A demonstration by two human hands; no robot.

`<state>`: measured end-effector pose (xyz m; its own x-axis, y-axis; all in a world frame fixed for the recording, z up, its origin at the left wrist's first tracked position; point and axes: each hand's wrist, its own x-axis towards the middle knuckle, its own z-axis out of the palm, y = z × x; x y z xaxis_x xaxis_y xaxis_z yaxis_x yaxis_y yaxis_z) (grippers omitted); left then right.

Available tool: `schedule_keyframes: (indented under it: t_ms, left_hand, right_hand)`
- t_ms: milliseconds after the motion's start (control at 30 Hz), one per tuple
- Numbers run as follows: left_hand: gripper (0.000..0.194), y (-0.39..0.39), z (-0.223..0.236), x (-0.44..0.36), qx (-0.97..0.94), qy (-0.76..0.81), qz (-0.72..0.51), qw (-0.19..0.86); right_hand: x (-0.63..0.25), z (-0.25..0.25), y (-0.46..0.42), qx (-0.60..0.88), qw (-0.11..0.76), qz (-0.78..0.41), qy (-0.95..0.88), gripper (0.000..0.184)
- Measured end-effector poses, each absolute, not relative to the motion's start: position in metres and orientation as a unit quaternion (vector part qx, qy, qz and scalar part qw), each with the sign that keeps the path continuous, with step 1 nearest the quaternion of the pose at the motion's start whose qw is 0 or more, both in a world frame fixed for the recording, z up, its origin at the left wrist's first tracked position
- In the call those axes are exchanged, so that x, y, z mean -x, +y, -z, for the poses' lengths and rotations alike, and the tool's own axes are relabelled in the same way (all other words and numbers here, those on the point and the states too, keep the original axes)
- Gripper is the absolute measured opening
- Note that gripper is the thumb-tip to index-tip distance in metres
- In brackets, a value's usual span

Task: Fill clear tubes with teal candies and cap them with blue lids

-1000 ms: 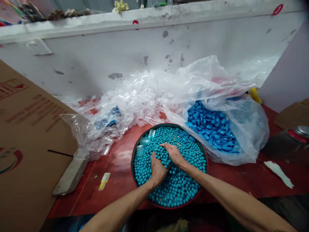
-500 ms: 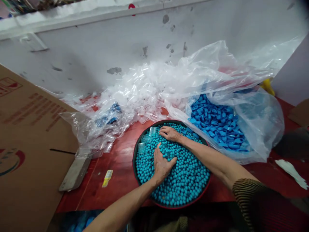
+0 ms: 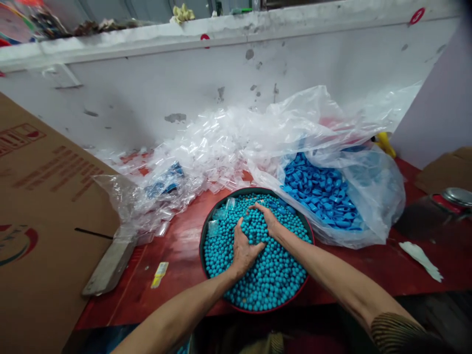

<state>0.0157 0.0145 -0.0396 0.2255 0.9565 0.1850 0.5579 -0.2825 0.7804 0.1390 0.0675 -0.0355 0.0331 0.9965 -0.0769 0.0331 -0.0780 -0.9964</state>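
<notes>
A round, dark-rimmed tub (image 3: 202,246) is filled with small turquoise beads (image 3: 265,280). My left hand (image 3: 244,248) rests in the beads near the middle, thumb spread wide from the fingers. Across from it, my right hand (image 3: 268,220) reaches in from the right with its fingers stretched out and curved. A mound of beads lies between the two palms; the fingers touch it without closing round it. Some fingertips are sunk among the beads. Small clear plastic sleeves (image 3: 213,228) lie on the beads at the tub's left side.
Behind the tub spreads a heap of clear plastic sleeves (image 3: 210,142). A clear bag (image 3: 383,196) of blue plastic pieces (image 3: 320,191) lies to the right. At left stand a cardboard box (image 3: 47,221) and a grey block (image 3: 110,268). A white wall (image 3: 140,98) closes the back.
My right hand has moved down and closer to my left hand, gathering beads between them. The left hand stays at nearly the same spot. The camera view has shifted slightly.
</notes>
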Motion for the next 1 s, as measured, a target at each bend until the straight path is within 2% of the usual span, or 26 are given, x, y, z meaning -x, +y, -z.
schedule_keyframes:
  t_ms: [233, 367, 533, 733, 867, 1000]
  left_hand:
    - [0.083, 0.02, 0.052, -0.019, -0.712, 0.481, -0.376, 0.348]
    - [0.086, 0.019, 0.06, -0.012, -0.715, 0.422, -0.399, 0.391]
    - [0.1, 0.018, 0.056, -0.008, -0.716, 0.427, -0.347, 0.43]
    - [0.108, 0.013, 0.05, -0.002, -0.738, 0.45, -0.284, 0.416]
    - [0.103, 0.01, 0.042, 0.01, -0.747, 0.439, -0.253, 0.43]
    - [0.091, 0.007, 0.035, 0.023, -0.734, 0.449, -0.247, 0.446]
  right_hand:
    - [-0.126, 0.018, 0.034, 0.517, 0.519, -0.407, -0.546, 0.029]
    - [-0.127, 0.019, 0.022, 0.506, 0.507, -0.348, -0.604, 0.038]
    - [-0.136, 0.029, 0.031, 0.563, 0.512, -0.376, -0.529, 0.045]
    - [-0.12, 0.025, 0.019, 0.586, 0.497, -0.325, -0.552, 0.035]
    - [-0.102, 0.021, 0.004, 0.595, 0.464, -0.26, -0.603, 0.029]
    - [-0.089, 0.02, -0.002, 0.596, 0.444, -0.266, -0.614, 0.027]
